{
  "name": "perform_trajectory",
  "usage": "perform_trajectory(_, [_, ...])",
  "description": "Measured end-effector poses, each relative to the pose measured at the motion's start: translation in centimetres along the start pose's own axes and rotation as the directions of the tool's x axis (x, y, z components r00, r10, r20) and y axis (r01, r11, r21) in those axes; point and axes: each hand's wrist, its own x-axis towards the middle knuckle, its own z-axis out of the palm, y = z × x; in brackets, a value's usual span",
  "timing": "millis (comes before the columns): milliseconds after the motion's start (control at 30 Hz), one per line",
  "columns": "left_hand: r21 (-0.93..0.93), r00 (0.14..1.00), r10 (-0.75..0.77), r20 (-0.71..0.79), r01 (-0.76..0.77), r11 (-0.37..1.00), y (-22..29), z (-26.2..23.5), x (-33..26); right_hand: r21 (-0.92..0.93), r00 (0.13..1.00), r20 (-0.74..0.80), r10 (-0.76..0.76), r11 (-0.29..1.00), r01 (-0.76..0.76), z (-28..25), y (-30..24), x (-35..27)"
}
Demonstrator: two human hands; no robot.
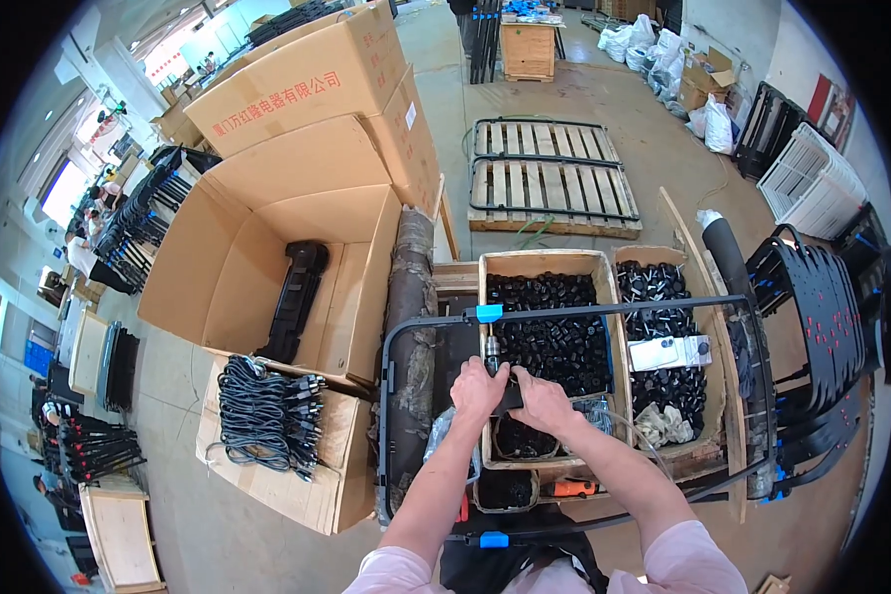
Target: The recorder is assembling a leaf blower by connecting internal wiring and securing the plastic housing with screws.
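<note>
Both my hands are closed on a power drill point(492, 348), whose metal chuck points away from me. My left hand point(475, 389) wraps the tool just behind the chuck. My right hand point(546, 403) grips its dark body from the right side. The drill's front end sits close below a blue clip point(489, 313) on the far bar of a black tubular frame point(604, 311); I cannot tell whether it touches. Lying across the workbench, the frame surrounds my hands, and another blue clip point(494, 540) sits on its near bar.
Wooden bins of black plastic caps point(544, 297) and black-headed screws point(653, 287) lie under the frame. An orange-handled tool point(572, 488) rests near me. On the left stand an open carton point(198, 257) and bundled black cables point(267, 411). A pallet point(554, 178) lies beyond.
</note>
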Motion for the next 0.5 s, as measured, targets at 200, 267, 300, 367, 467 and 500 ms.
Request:
perform_trajectory(200, [-0.01,1.0,0.006,-0.019,-0.006,1.0,-0.2,0.2,0.4,0.039,0.998,0.035,0.058,0.998,-0.059,-0.8,-0.7,0.6])
perform_trajectory(267, [-0.016,1.0,0.006,-0.014,-0.006,1.0,-0.2,0.2,0.6,0.002,0.999,0.041,0.027,1.0,-0.027,-0.4,-0.3,0.6])
perform_trajectory(300, [-0.019,1.0,0.007,0.0,-0.007,1.0,-0.2,0.2,0.7,-0.031,0.999,0.049,-0.003,1.0,0.005,-0.2,-0.1,0.6])
perform_trajectory(367, [-0.024,1.0,0.009,0.02,-0.009,1.0,-0.1,-0.1,0.7,-0.05,0.999,0.033,-0.027,0.998,0.028,0.1,-0.5,0.6])
perform_trajectory(467, [-0.031,0.999,0.011,0.053,-0.009,0.999,-0.3,-0.5,0.7,-0.044,0.999,-0.008,-0.043,0.998,0.043,0.4,-0.9,0.3])
perform_trajectory(500, [-0.033,0.998,0.014,0.06,-0.012,0.999,-0.3,-0.5,0.5,-0.04,0.999,-0.005,-0.034,0.999,0.034,0.4,-0.9,0.1])
